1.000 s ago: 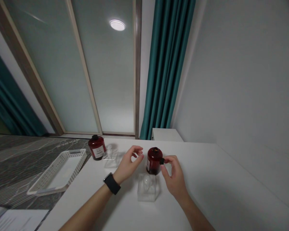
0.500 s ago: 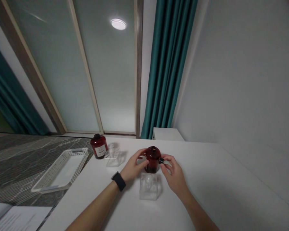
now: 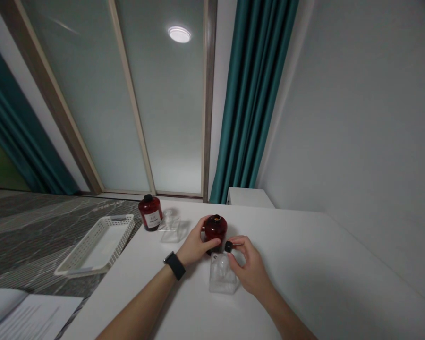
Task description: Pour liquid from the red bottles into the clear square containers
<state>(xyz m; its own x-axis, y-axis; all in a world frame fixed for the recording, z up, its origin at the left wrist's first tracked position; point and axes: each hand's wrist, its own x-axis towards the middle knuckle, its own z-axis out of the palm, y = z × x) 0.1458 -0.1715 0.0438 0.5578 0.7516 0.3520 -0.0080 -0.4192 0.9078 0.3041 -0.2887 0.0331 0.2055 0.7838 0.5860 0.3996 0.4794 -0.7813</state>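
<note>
Loads of bare white table (image 3: 304,264) to our right. Our left hand (image 3: 194,245) wraps the open red bottle (image 3: 215,231) mid-table; right hand (image 3: 250,269) pinches its black cap (image 3: 228,246) above the clear bottle (image 3: 222,276).

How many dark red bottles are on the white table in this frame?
2. One dark red bottle, uncapped, is gripped by the left hand at the table's middle; the capped bottle stands at the far left edge by a clear bottle.

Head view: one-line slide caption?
Left hand grips open red bottle; right hand holds its black cap.
</note>
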